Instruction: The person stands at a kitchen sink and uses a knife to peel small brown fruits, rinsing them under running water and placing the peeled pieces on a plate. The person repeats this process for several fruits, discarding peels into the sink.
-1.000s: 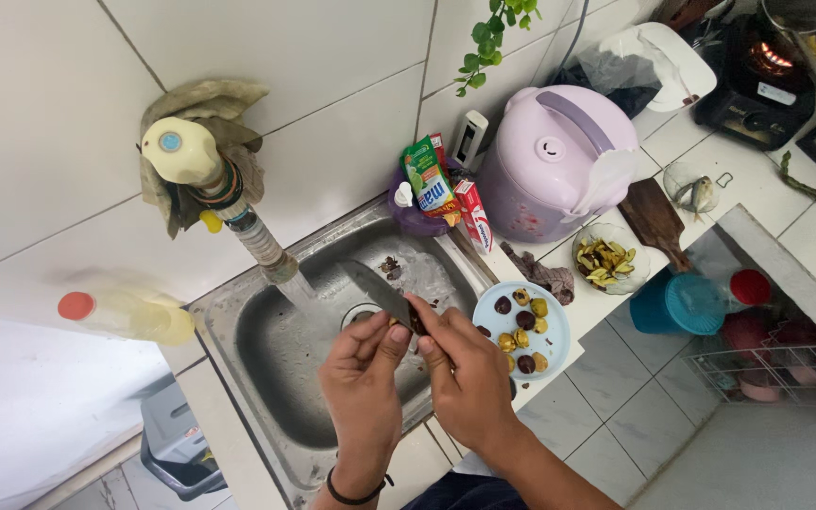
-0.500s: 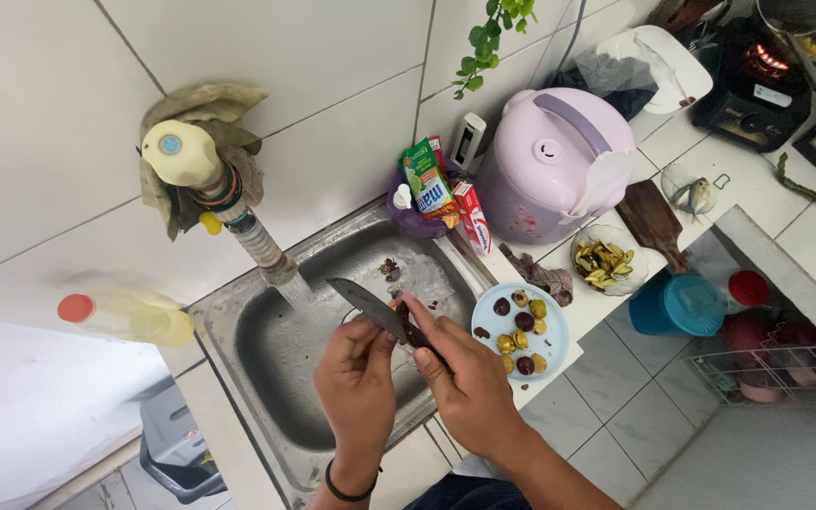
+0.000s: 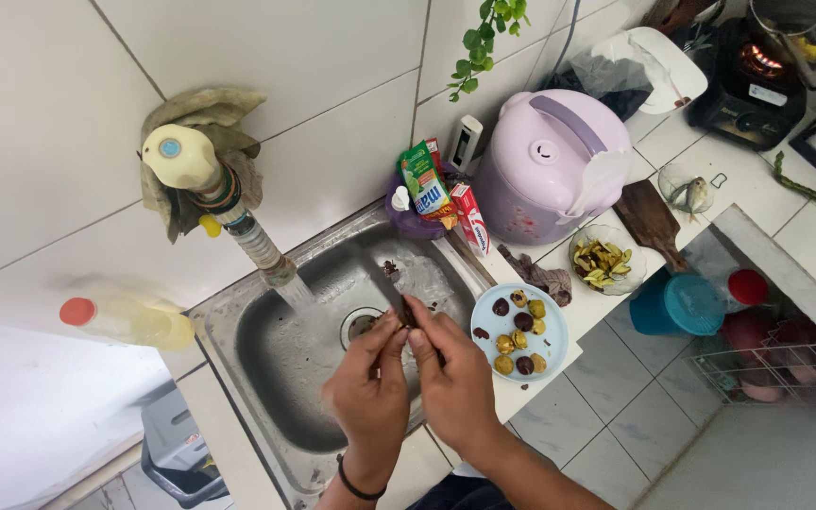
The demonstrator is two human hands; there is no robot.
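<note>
Head view is looking straight down at a steel sink (image 3: 266, 373) where both hands are working close together over the basin. The left hand (image 3: 370, 392) is pinching a small dark piece (image 3: 406, 316) between thumb and fingertips, fingers drawn narrow around it. The right hand (image 3: 455, 378) is curling closed around the handle of a knife (image 3: 397, 283), whose blurred blade is pointing up and away from the fingers, across the basin toward the far rim. The dark piece is sitting right at the meeting point of the two hands, touching the left fingertips and lying against the base of the blade; what it is exactly cannot be told. A black band is circling the left wrist.

Water is running from a tap (image 3: 238, 222) wrapped in a cloth, falling into the sink left of the hands. Just beside the right hand, on the counter edge, a light blue plate (image 3: 552, 332) is holding round dark and yellowish pieces. Behind it a lilac rice cooker (image 3: 550, 165) is standing near a glass bowl (image 3: 604, 260) of sliced bits. A yellow bottle with a red cap (image 3: 129, 319) is lying left of the sink.
</note>
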